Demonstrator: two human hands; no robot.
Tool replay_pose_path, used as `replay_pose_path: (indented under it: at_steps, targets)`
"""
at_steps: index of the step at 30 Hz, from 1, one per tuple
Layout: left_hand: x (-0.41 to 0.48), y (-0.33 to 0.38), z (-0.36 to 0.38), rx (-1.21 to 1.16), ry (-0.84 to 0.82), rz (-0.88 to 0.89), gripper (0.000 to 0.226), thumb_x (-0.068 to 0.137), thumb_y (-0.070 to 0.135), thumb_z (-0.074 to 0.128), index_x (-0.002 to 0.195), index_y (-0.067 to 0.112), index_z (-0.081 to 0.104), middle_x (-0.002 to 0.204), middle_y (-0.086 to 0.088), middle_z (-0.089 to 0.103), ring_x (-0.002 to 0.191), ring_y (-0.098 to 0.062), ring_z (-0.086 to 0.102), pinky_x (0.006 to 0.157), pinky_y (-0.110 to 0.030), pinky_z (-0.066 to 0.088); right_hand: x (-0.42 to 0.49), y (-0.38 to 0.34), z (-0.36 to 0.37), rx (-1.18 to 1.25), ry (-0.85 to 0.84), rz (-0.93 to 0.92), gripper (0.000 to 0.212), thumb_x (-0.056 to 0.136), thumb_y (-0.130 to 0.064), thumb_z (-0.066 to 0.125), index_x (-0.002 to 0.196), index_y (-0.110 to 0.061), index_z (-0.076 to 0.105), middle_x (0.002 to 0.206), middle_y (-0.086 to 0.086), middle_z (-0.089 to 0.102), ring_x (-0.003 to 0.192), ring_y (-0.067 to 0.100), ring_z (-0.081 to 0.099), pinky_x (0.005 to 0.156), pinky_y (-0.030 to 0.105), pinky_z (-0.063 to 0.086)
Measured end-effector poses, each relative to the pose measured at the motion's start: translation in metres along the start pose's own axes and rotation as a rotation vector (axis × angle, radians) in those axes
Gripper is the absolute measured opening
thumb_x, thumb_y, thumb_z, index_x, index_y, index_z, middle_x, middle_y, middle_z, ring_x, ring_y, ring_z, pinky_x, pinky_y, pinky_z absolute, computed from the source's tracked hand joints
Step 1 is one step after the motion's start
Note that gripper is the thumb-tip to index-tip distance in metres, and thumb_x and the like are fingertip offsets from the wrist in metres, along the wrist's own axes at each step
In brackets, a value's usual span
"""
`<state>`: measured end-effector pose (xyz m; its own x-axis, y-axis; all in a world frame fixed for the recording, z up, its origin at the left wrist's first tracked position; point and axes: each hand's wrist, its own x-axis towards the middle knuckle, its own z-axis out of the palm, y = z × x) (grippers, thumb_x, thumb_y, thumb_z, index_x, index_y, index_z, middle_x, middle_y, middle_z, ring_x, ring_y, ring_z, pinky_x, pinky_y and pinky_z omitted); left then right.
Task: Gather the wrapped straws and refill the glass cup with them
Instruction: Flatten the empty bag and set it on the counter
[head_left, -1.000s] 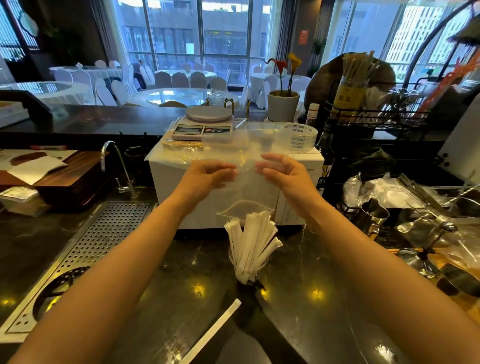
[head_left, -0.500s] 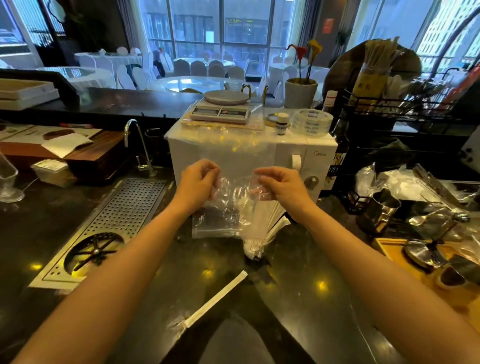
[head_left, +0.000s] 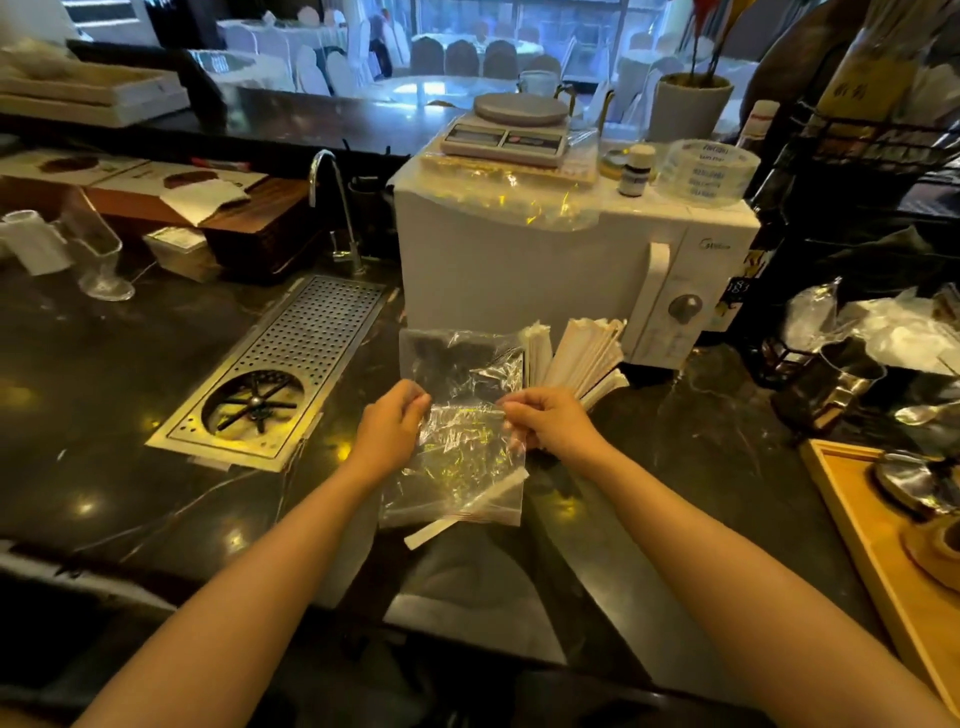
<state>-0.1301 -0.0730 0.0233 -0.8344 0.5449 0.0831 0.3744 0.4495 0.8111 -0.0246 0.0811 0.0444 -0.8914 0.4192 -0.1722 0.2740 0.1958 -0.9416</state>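
The dark, glossy tabletop (head_left: 675, 467) spreads under your arms, with a white microwave (head_left: 545, 270) standing at its far side and a perforated metal drain tray (head_left: 306, 358) set into it on your left. Your hands hold a clear plastic bag (head_left: 457, 457) stretched between them just above the surface: your left hand (head_left: 387, 428) pinches its left edge, your right hand (head_left: 550, 423) pinches its right edge. Behind your right hand the wrapped straws (head_left: 576, 356) fan upward in front of the microwave; the glass cup holding them is hidden. One loose wrapped straw (head_left: 431, 531) lies on the tabletop, partly under the bag.
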Motion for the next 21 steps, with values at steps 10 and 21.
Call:
replay_pose_path:
  at_steps: [10,21]
  targets:
    - [-0.028,-0.036,-0.025,-0.080,0.025,-0.164,0.015,0.094,0.010,0.042,0.086,0.007,0.054,0.064,0.002,0.046,0.059,-0.011,0.041,0.053,-0.022,0.033,0.007,0.028,0.027,-0.911,-0.427,-0.082,0.035,0.083,-0.004,0.056,0.118,-0.005,0.053,0.124,0.015,0.058,0.112,0.029,0.055,0.091,0.036,0.046]
    - [-0.024,-0.044,-0.028,-0.094,0.029,-0.209,0.016,0.094,0.012,0.042,0.089,0.006,0.057,0.064,0.002,0.046,0.057,-0.009,0.040,0.053,-0.023,0.033,0.009,0.033,0.052,-1.366,-0.651,-0.233,0.026,0.083,-0.005,0.055,0.108,-0.002,0.058,0.112,0.019,0.061,0.100,0.033,0.058,0.065,0.033,0.038]
